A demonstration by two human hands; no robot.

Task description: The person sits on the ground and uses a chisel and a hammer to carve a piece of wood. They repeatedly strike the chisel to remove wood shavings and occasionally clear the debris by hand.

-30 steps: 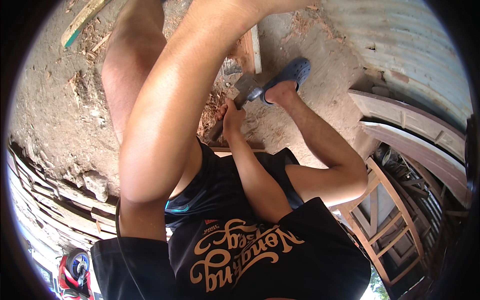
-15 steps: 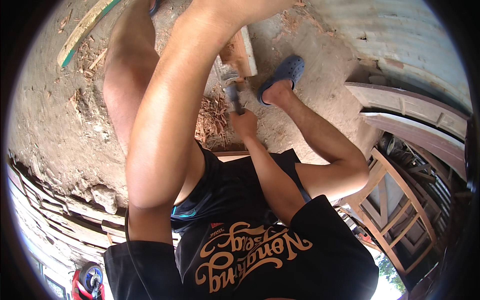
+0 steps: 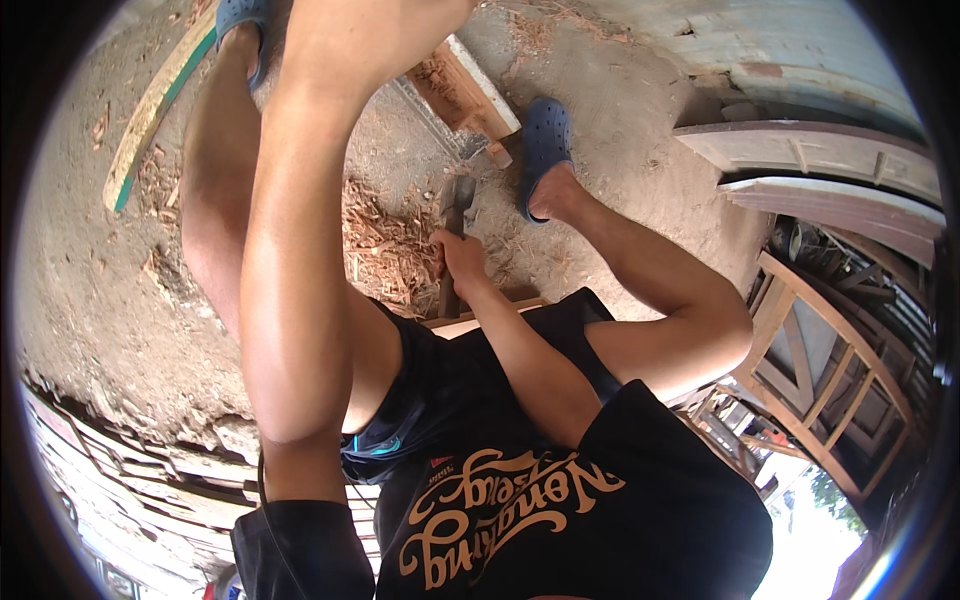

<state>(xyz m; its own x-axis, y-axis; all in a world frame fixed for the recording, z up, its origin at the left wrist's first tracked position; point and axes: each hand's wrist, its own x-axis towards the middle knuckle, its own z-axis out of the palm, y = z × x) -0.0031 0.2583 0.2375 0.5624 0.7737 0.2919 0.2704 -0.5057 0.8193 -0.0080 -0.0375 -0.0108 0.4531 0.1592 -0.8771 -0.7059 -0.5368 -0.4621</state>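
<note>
My right hand [image 3: 462, 264] is closed around the handle of a hammer [image 3: 456, 200]. The hammer's dark metal head points away from me, just short of the near end of a wooden beam [image 3: 490, 98]. That beam has a pale edge and a reddish, rough hollow along it. A small wood piece [image 3: 499, 154] sticks out at its near end. Above the beam's left side my left hand [image 3: 385, 40] reaches forward, its fingers cut off by the top edge. Whether it holds anything is hidden.
Wood shavings [image 3: 385, 250] are heaped left of the hammer. A curved-looking wooden strip with a green edge [image 3: 150, 115] lies at far left. My feet in blue clogs [image 3: 546, 145] flank the work. Wooden panels [image 3: 800, 150] and a wooden frame [image 3: 820, 370] stand at right, by a metal sheet wall [image 3: 800, 50].
The hammer has come back toward me, away from the beam's end, and is no longer blurred. My left hand has shifted left, and the view has moved slightly.
</note>
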